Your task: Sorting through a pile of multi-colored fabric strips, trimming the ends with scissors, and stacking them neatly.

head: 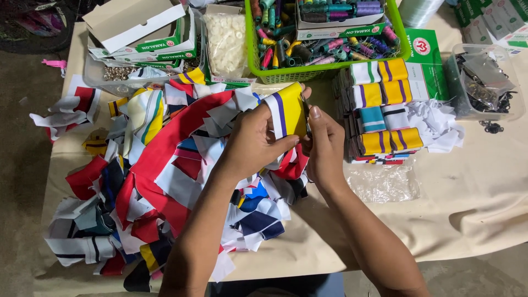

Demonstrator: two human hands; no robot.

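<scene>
Both my left hand [253, 144] and right hand [324, 146] pinch the yellow, purple-and-white striped ribbon piece [287, 113]: light, limp fabric, best gripped at its edges.

Matt woven cloth ribbon [286, 113] and scraps [165, 165] lie on a creased cloth-covered desk [484, 198] beside a glossy green plastic basket [324, 70].

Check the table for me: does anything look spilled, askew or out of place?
Mostly the loose heap of ribbon scraps on the left, with pieces hanging over the table's front edge, unlike the neat folded stacks on the right. A few dark clips lie outside their clear container. Nothing looks damaged.
</scene>
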